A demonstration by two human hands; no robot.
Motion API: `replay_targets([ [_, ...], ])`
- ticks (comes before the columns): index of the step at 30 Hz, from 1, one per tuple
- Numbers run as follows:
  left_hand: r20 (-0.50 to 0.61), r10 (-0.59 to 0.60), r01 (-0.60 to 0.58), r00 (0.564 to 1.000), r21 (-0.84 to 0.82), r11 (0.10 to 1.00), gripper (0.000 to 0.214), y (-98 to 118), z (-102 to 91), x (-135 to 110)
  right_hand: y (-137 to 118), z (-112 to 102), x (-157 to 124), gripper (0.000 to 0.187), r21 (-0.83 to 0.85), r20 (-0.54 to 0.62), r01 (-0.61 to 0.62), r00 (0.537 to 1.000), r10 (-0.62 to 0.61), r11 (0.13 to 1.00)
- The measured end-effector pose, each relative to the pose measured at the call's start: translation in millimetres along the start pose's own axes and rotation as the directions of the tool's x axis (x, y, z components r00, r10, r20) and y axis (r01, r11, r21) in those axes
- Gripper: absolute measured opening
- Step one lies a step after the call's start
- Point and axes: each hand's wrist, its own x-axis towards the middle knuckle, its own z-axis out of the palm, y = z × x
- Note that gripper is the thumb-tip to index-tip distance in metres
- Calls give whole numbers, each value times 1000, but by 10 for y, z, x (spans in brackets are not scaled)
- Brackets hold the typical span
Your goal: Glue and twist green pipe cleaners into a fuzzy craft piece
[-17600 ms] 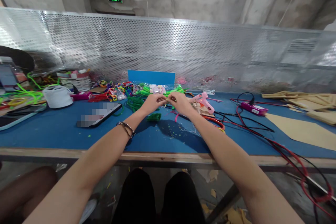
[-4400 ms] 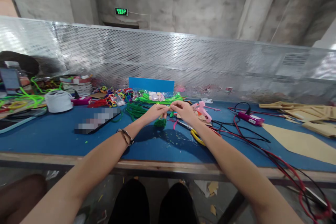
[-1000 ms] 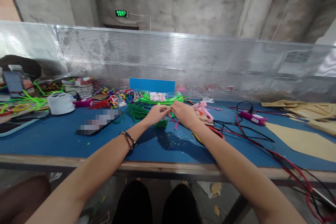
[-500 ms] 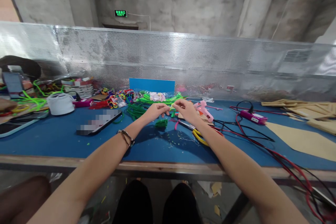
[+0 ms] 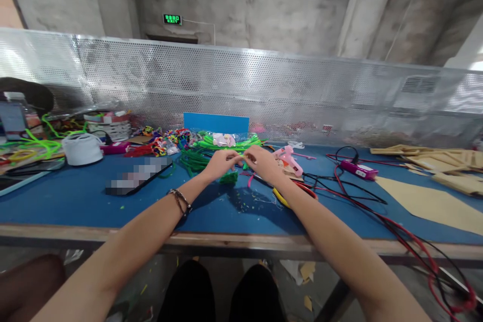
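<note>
My left hand (image 5: 223,163) and my right hand (image 5: 260,162) meet fingertip to fingertip above the blue table. Both are closed in a pinch, and whatever lies between the fingers is too small or hidden to make out. Just below my left hand is a dark green fuzzy bunch (image 5: 228,177). Behind the hands lie dark green pipe cleaners (image 5: 190,161) and bright green ones (image 5: 252,141), partly under a clear plastic bag (image 5: 224,139). Scissors with yellow handles (image 5: 279,197) lie partly under my right forearm, and a pink glue gun (image 5: 289,160) rests to the right.
At left are a phone-like dark slab (image 5: 139,176), a white roll (image 5: 82,149) and colourful fuzzy pieces (image 5: 177,138). To the right lie a purple power box (image 5: 359,169), tangled cables (image 5: 350,193) and brown paper (image 5: 430,204). A perforated metal screen (image 5: 302,95) stands behind.
My hands have drawn closer together, fingertips now meeting. The small yellow-green bit seen between them before is now hidden. The view has shifted slightly.
</note>
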Motion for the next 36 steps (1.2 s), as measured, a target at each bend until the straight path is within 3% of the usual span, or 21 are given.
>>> replay_targets([
  [3, 11, -22, 23, 1000, -129, 991, 23, -6, -33, 17, 38, -6, 6, 10, 455, -49, -117, 987, 155, 883],
  [5, 42, -46, 53, 998, -186, 981, 22, -19, -43, 21, 45, -8, 11, 10, 589, 10, -166, 980, 198, 791],
  [7, 72, -65, 81, 995, -242, 967, 21, -35, -40, 20, 40, -4, 14, 10, 611, 41, -198, 975, 219, 767],
  [12, 97, -95, 120, 991, -299, 947, 19, -39, -15, 18, 39, 28, 12, 11, 544, -27, -129, 985, 171, 829],
  [18, 2, -152, 152, 988, -117, 982, 17, -39, 0, 22, 39, 48, 1, 9, 247, -104, -46, 992, 74, 968],
  [23, -5, -116, 116, 993, 43, 992, 17, -60, 21, 18, -29, 47, -14, 13, -88, 35, -51, 998, 55, 995],
  [26, 3, -90, 88, 996, 173, 981, 17, -29, 50, 5, -93, 57, -28, 15, -195, 116, -55, 990, 79, 979],
  [32, -15, -52, 54, 999, 317, 947, 10, 59, 61, -26, -136, 40, -32, 15, -163, 153, -64, 984, 89, 985],
  [34, -16, -51, 53, 999, 236, 970, 12, 51, 42, -18, -92, 27, -17, 12, -122, 127, -79, 987, 94, 989],
  [36, -18, -66, 67, 998, 54, 996, 16, 26, 21, -2, -34, 29, -3, 11, 51, 98, -136, 986, 131, 989],
])
